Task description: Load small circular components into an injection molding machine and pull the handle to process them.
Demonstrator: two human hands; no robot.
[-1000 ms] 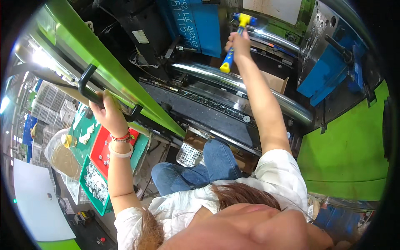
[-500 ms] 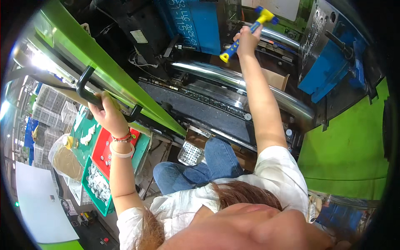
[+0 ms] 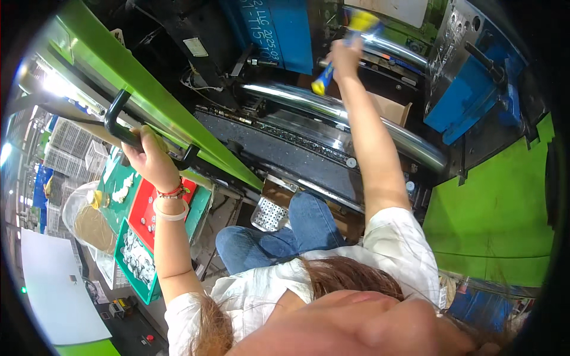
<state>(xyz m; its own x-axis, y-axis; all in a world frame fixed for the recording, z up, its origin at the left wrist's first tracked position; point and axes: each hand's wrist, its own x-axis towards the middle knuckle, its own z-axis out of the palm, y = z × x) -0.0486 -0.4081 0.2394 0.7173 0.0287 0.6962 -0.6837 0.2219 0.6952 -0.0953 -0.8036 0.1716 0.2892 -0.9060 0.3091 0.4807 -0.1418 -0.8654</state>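
My right hand (image 3: 345,59) is closed round the handle of a blue and yellow hammer (image 3: 322,82). Its head, smeared by motion, lies beyond my fist, over the inside of the machine. Below that arm runs a thick shiny metal bar (image 3: 297,99). My left hand (image 3: 148,155) grips a black pull handle (image 3: 120,130) fixed to a bright green machine door (image 3: 172,121) on the left. The fingers of that hand wrap round the handle.
Blue mould blocks (image 3: 290,35) stand at the back and at the right (image 3: 460,110). On the left, a green crate (image 3: 144,291) holds many small grey parts beside a red tray (image 3: 155,199). A perforated white basket (image 3: 270,215) sits by my knees. Green panelling (image 3: 487,219) closes the right side.
My right hand and the hammer have moved slightly left, and the hammer's head is now blurred. My left hand still grips the handle, and the whole view has shifted a little.
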